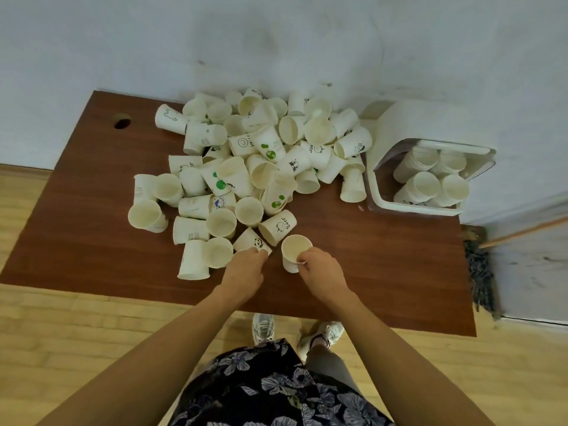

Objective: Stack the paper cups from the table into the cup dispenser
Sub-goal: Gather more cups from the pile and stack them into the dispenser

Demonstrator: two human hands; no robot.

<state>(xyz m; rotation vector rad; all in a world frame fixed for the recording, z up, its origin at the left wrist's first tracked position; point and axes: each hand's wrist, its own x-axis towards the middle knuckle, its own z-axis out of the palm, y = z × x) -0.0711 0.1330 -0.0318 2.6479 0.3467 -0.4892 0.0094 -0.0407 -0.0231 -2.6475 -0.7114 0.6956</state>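
Note:
A big heap of white paper cups covers the middle and back of the brown table. At the right stands the white cup dispenser, tilted, holding several stacks of cups. My right hand grips an upright cup by its rim at the heap's near edge. My left hand closes its fingers on a lying cup with a panda print. A cup marked "Bear" lies just behind both hands.
A round cable hole sits at the table's far left corner. A white wall runs behind the table. A broom leans at the right end. Wooden floor and my shoes show below the near edge.

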